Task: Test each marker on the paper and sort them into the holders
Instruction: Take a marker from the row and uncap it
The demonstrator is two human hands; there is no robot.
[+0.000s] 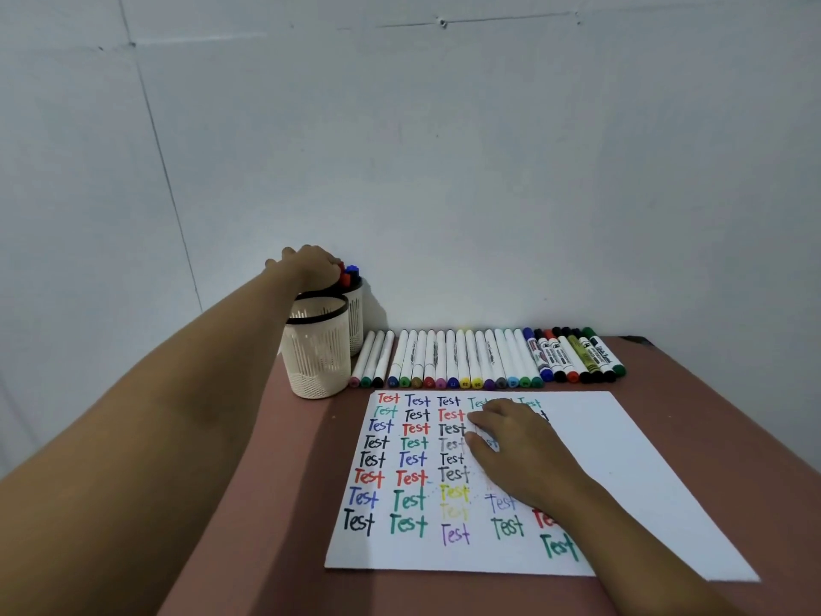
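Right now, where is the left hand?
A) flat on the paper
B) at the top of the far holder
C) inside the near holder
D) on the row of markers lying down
B: the left hand is over the far holder, at the red and blue caps standing in it; the right hand is the one on the paper.

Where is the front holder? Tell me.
In the head view, the front holder stands left of the marker row, beyond the paper's far-left corner.
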